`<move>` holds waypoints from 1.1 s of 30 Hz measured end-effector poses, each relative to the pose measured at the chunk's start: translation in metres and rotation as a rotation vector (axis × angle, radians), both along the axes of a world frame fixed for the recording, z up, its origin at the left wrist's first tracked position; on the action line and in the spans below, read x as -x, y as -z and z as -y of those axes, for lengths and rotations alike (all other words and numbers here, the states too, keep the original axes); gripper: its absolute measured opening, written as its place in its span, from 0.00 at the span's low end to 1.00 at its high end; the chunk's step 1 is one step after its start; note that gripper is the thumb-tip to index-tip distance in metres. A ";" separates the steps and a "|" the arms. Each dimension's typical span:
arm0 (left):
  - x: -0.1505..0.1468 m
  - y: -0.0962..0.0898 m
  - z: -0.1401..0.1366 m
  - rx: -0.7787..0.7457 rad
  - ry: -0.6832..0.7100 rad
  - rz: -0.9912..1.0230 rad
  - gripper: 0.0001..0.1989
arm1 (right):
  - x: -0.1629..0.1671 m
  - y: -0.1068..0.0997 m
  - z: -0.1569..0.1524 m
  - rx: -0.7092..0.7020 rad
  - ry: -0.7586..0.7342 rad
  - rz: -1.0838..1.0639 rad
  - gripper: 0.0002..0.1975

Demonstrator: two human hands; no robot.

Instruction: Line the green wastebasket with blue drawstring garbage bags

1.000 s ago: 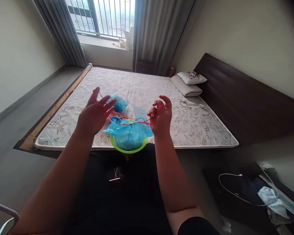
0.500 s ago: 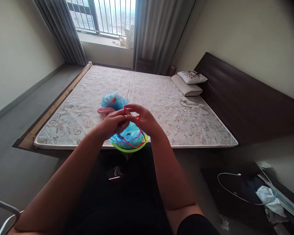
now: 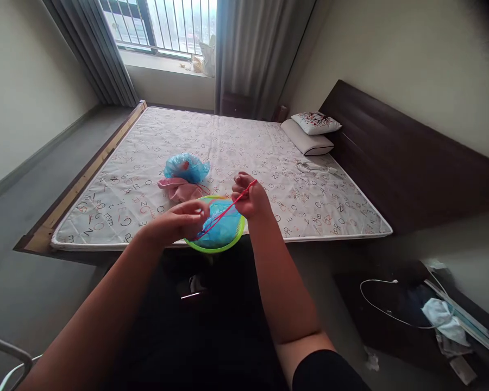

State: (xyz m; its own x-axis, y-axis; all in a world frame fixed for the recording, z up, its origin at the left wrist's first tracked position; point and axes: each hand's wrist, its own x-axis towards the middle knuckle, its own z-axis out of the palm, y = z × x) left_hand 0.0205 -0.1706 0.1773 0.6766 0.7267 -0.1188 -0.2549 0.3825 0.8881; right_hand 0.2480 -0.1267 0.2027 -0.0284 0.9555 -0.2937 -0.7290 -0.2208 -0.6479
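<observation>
A red cord (image 3: 222, 215) runs taut in a few strands between my two hands, over the basket. My right hand (image 3: 248, 198) is closed with the cord wrapped round it, fingers curled. Lower and to the left, my left hand (image 3: 179, 222) is closed at the cord's other end; its fingertips are partly hidden and slightly blurred. Under the hands a green basket (image 3: 214, 250), lined with a blue plastic bag (image 3: 224, 231), sits at the mattress's front edge. Just beyond my left hand lie a pink cloth (image 3: 179, 189) and a filled blue plastic bag (image 3: 187, 167).
The bare mattress (image 3: 236, 146) stretches ahead, with pillows (image 3: 307, 138) by the dark headboard (image 3: 375, 130). A cable (image 3: 318, 167) lies on its right part. At the lower right, a dark low surface (image 3: 358, 304) holds a white cable (image 3: 375, 310) and a crumpled pale cloth (image 3: 444, 317).
My hands were together with the cord looped around the fingers. They have drawn apart, the right one to the right, the left one down and left, and the cord is pulled straight.
</observation>
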 end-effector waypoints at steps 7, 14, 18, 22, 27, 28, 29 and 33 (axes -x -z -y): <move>-0.001 0.018 -0.008 0.115 -0.301 -0.027 0.18 | -0.024 0.002 0.004 -0.089 -0.103 0.011 0.04; -0.007 0.017 -0.012 0.276 -0.564 0.131 0.16 | -0.022 0.012 0.015 -0.323 -0.498 0.438 0.23; -0.012 0.012 -0.006 0.221 -0.519 0.141 0.16 | 0.000 0.019 0.020 -0.431 -0.582 0.795 0.20; -0.012 0.010 0.001 0.150 -0.381 0.149 0.19 | 0.008 0.024 0.018 -0.454 -0.533 0.788 0.18; -0.007 0.018 0.007 0.042 -0.127 0.016 0.22 | 0.003 0.027 0.014 -0.369 -0.431 0.632 0.21; -0.008 0.020 0.006 0.021 -0.085 -0.067 0.22 | 0.004 0.027 0.014 -0.333 -0.401 0.606 0.22; -0.009 0.022 0.005 0.002 -0.079 -0.146 0.23 | 0.006 0.026 0.015 -0.292 -0.380 0.576 0.22; -0.020 0.027 0.001 -0.039 -0.341 -0.252 0.24 | 0.018 0.019 0.018 -0.109 -0.275 0.353 0.16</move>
State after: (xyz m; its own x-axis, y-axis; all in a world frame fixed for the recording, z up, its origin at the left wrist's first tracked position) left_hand 0.0405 -0.1712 0.1505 0.3498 0.9112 -0.2174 -0.1345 0.2786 0.9510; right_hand 0.2296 -0.1448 0.1837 -0.2014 0.9522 -0.2295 -0.3839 -0.2923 -0.8759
